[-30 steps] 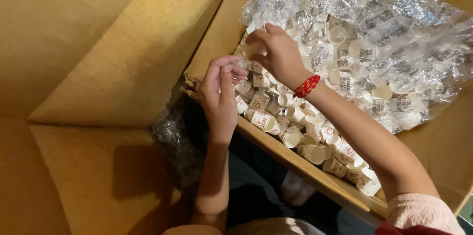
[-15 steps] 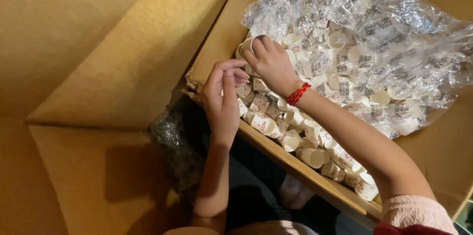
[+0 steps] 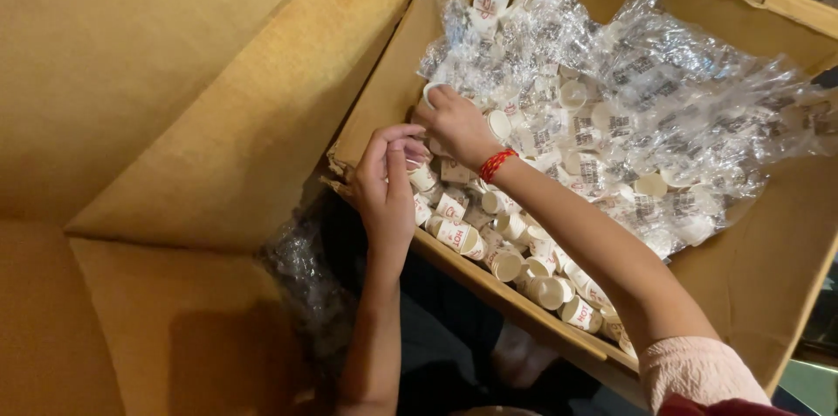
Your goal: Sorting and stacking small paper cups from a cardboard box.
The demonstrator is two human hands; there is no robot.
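**Picking small cups out of a packed carton**

Reaching into the large brown cardboard box (image 3: 790,241), the right hand (image 3: 456,123) has its fingers curled around one small white paper cup (image 3: 431,90) at the box's near-left corner. The left hand (image 3: 387,185) hovers just beside it, fingers loosely bent over loose white cups with red print (image 3: 489,233); whether it holds one I cannot tell. Most cups remain inside, many under crumpled clear plastic wrap (image 3: 646,93). By my judgement, the work is barely begun.
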